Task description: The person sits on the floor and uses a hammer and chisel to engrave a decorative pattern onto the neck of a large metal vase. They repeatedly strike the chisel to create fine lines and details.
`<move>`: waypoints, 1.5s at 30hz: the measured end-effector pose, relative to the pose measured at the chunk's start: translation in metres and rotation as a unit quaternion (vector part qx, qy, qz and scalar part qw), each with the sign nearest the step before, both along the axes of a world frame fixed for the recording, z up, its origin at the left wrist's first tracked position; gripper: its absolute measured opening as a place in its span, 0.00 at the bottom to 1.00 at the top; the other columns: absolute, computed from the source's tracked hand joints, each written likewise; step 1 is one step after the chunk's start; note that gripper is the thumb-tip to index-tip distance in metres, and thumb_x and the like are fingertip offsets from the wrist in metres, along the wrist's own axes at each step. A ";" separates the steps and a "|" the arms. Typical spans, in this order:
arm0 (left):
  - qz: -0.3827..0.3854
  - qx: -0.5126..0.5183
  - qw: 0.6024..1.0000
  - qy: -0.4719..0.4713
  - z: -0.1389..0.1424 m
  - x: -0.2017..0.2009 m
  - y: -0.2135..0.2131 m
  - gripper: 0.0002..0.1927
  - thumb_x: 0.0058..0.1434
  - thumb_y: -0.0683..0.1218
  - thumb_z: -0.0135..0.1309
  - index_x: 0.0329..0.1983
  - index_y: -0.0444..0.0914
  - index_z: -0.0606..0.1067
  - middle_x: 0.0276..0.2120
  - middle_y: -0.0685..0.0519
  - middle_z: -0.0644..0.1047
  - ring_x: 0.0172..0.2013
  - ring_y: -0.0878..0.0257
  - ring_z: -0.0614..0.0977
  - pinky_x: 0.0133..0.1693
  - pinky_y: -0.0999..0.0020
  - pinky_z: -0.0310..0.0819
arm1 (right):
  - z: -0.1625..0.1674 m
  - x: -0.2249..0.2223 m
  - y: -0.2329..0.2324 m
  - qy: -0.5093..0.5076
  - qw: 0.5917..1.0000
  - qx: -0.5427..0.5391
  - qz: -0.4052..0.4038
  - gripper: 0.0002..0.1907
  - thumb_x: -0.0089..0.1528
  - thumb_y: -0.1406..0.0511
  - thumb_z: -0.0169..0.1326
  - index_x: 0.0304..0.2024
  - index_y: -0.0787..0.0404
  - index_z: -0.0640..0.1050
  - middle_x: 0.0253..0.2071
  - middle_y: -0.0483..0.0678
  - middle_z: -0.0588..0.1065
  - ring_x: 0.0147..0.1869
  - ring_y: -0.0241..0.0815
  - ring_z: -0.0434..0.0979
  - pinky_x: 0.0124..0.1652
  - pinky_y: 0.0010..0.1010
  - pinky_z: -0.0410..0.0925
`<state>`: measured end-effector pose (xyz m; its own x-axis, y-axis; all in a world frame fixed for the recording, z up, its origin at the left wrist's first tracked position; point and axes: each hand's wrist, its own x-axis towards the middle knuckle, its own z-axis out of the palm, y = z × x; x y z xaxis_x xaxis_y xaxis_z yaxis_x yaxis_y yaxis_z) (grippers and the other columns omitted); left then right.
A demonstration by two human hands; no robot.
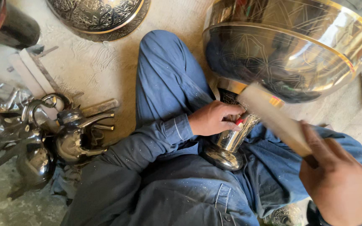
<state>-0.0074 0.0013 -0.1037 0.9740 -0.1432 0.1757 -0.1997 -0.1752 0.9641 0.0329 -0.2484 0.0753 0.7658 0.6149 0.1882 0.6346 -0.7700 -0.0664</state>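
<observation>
Dusty floor, teapots at left; left hand clamped round goblet stem, right hand closed on wooden mallet — keep stem braced, taps light & square

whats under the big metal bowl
Under the bowl is its engraved stem and round foot, resting on the person's lap. The left hand and a blurred wooden mallet cover the stem's top joint.
</observation>
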 end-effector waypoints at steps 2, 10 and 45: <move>0.019 0.009 1.000 0.019 0.003 -0.004 0.000 0.22 0.59 0.48 0.64 0.55 0.36 0.76 0.35 0.47 0.83 0.34 0.57 0.86 0.40 0.65 0.78 | 0.003 0.001 0.004 0.002 1.000 -0.013 -0.011 0.35 0.53 0.74 0.63 0.63 0.51 0.80 0.36 0.49 0.77 0.34 0.46 0.79 0.38 0.36 0.72; 0.021 0.004 1.000 -0.020 -0.003 -0.003 0.002 0.26 0.57 0.49 0.65 0.57 0.35 0.75 0.38 0.45 0.83 0.36 0.57 0.86 0.41 0.64 0.78 | 0.001 0.002 0.004 0.030 0.999 0.017 -0.004 0.33 0.58 0.72 0.59 0.67 0.49 0.78 0.44 0.50 0.79 0.42 0.47 0.81 0.45 0.34 0.73; 0.101 -0.025 0.994 -0.015 0.026 -0.011 0.013 0.13 0.61 0.43 0.62 0.47 0.36 0.77 0.37 0.49 0.81 0.37 0.63 0.85 0.42 0.67 0.78 | -0.066 -0.019 0.001 0.138 0.959 0.238 -0.068 0.34 0.54 0.78 0.60 0.64 0.67 0.75 0.47 0.54 0.77 0.45 0.38 0.77 0.47 0.34 0.70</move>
